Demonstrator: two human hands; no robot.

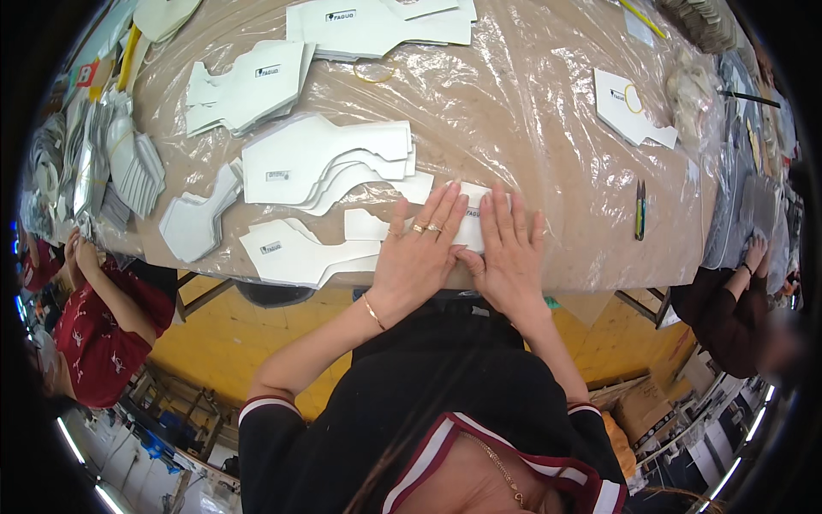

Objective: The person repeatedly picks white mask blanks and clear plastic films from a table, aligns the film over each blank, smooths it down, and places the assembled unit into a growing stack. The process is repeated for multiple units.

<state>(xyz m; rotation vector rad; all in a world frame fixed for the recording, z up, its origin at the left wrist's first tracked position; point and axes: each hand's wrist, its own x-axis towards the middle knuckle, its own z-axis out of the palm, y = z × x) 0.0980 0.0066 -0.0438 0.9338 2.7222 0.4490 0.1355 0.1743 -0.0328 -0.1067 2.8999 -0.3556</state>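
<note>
Both my hands lie flat side by side near the table's front edge, pressing on a white cut piece [472, 224] with a small printed mark. My left hand [419, 244] covers its left part, fingers stretched out, and also overlaps the end of a neighbouring white piece [364, 225]. My right hand [511, 244] rests on its right part, fingers extended and slightly apart. The thumbs nearly meet. Just left lies a low stack of white curved pieces [287, 251]. Beyond it is a larger fanned stack of white pieces [321, 163]. Much of the piece under my hands is hidden.
Clear plastic film covers the brown table [599, 240]. A small pair of thread snips [640, 210] lies to the right. More white stacks [248, 86] and a white piece with a yellow rubber band [629, 107] lie farther off. Co-workers sit left [111, 317] and right [728, 300].
</note>
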